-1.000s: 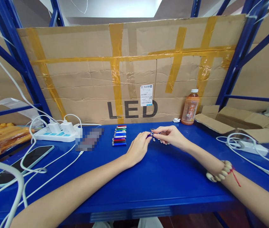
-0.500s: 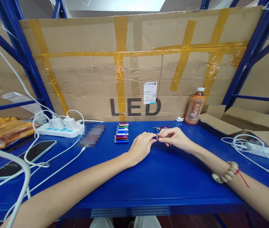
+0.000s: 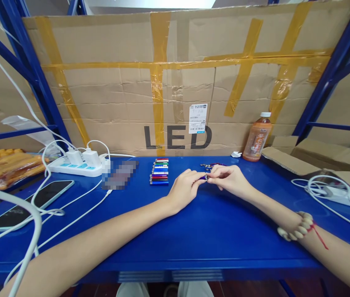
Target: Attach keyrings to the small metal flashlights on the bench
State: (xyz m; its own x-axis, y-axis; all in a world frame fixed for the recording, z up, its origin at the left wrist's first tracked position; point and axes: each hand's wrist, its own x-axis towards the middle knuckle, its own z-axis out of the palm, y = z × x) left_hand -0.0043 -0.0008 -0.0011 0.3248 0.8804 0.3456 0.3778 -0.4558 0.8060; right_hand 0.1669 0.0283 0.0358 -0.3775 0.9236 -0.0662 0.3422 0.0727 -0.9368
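Both hands meet over the middle of the blue table. My left hand [image 3: 184, 189] is closed, its fingers round a small purple tube [image 3: 203, 178] that is mostly hidden. At the tube's silvery end, my right hand [image 3: 229, 180] pinches with thumb and forefinger; the exact shape of that metal part is too small to tell. Just behind my right hand lies a little pile of small shiny metal pieces [image 3: 206, 166], partly covered by it. Left of my left hand, several coloured metal tubes [image 3: 159, 172] lie in a neat column, in red, green, blue and purple.
A white power strip [image 3: 82, 168] with chargers and cables stands at the left, near a phone [image 3: 29, 208]. A drink bottle [image 3: 257, 138] stands at the back right beside an open cardboard box [image 3: 311, 159]. A coiled white cable [image 3: 335, 192] lies right. Tall cardboard [image 3: 116, 95] closes the back.
The camera view has shifted slightly. Both hands keep nearly the same place and grip on the purple tube, with only a tiny movement of the fingers.
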